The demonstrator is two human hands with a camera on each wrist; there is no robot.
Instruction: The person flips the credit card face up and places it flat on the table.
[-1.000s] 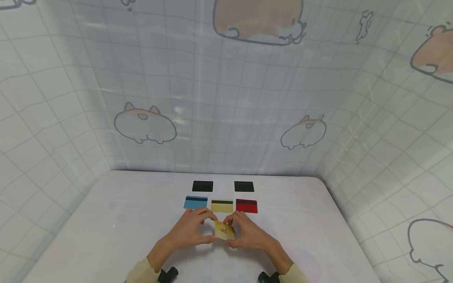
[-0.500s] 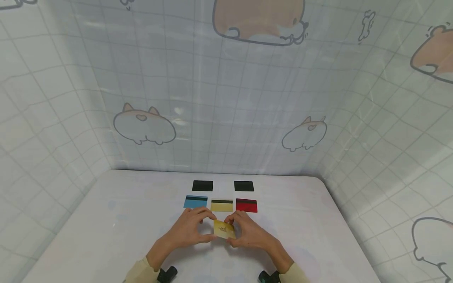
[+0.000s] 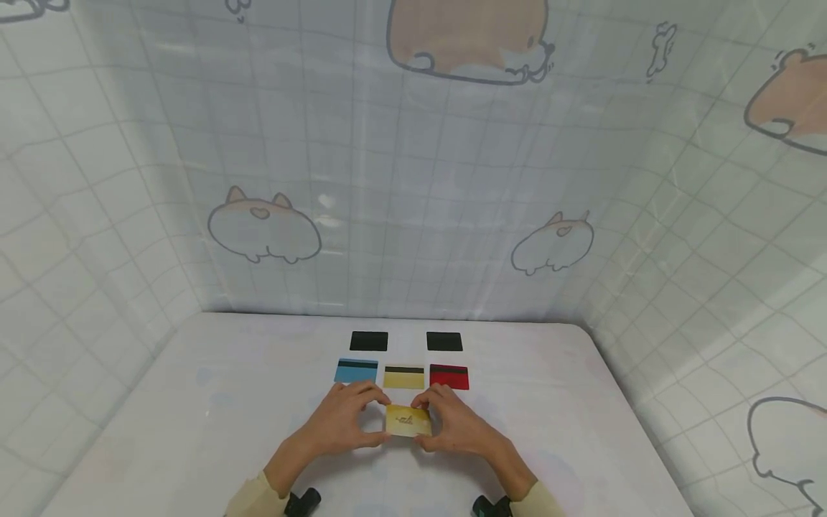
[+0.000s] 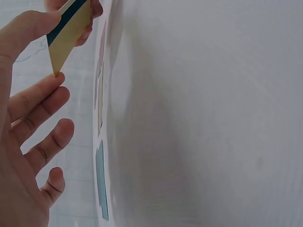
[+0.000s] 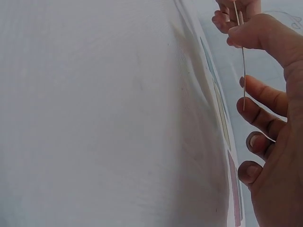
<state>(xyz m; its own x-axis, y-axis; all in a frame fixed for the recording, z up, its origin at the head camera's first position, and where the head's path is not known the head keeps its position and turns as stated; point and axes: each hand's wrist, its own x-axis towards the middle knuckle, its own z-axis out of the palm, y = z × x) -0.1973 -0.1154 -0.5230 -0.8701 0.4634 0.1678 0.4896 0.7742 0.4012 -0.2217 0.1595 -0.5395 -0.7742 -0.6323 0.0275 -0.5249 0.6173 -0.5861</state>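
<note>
A yellow card [image 3: 408, 421] with dark lettering is held up over the white table between both hands. My left hand [image 3: 342, 420] pinches its left end, thumb on the near edge and index finger on the far corner. On the opposite end, my right hand [image 3: 457, 425] grips it with thumb and fingers. The left wrist view shows the back of the card [image 4: 66, 42], pale yellow with a dark stripe. From the right wrist the card [image 5: 244, 66] appears edge-on, as a thin line.
Beyond the hands lie a blue card [image 3: 356, 371], another yellow card [image 3: 404, 378] and a red card [image 3: 449, 377] in a row, dark stripes showing. Two black cards [image 3: 369, 341] form a row behind them. A patterned curtain [image 3: 413, 215] surrounds the table [image 3: 194, 416].
The held card has turned from a slant to nearly level, and more of its face shows. The left hand has shifted slightly left. The cards on the table stay put.
</note>
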